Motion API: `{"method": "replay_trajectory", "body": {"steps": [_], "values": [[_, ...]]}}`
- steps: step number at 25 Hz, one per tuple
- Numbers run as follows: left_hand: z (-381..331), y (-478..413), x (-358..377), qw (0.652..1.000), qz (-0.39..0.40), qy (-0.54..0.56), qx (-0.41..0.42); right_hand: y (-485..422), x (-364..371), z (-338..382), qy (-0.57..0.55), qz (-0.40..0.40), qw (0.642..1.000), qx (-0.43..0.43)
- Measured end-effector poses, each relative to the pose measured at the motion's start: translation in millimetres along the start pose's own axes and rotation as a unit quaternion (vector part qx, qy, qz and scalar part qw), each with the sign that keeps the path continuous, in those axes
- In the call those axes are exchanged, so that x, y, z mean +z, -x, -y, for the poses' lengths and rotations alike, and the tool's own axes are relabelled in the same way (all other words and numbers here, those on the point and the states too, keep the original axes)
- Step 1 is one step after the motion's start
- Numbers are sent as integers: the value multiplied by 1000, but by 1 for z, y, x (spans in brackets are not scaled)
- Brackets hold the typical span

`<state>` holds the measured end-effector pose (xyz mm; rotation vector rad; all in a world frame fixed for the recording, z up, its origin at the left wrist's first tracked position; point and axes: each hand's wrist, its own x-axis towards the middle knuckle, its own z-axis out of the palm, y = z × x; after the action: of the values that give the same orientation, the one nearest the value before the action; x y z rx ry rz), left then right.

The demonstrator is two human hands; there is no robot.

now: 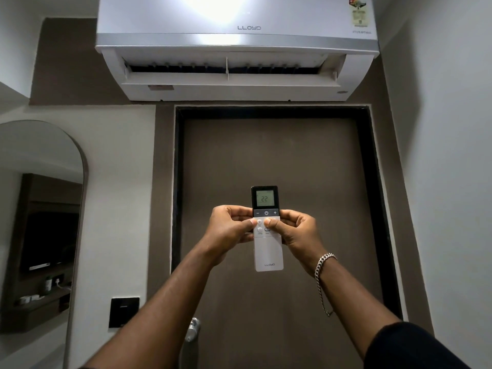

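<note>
We log this as a lived-in room of a home or hotel, most likely a bedroom. Evidence: a white wall-mounted split air conditioner marked LLOYD hangs above a flat brown door in a black frame, with a silver metal door handle at its left edge. On the pale plastered wall beside it sit a black square switch plate and a tall arched mirror. The mirror reflects a dark wooden shelf unit with a dark screen and small items.
</note>
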<state>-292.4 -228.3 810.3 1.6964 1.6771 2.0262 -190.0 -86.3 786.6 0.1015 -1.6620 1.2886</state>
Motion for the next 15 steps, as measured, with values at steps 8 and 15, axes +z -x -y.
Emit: {"method": "replay_trajectory", "body": {"steps": [8, 15], "values": [[-3, 1, -1, 1000, 3, 11, 2, 1, 1, 2, 6, -5, 1000, 2], [-2, 0, -1, 1000, 10, 15, -3, 2, 0, 2, 9, 1, 1000, 2]]}}
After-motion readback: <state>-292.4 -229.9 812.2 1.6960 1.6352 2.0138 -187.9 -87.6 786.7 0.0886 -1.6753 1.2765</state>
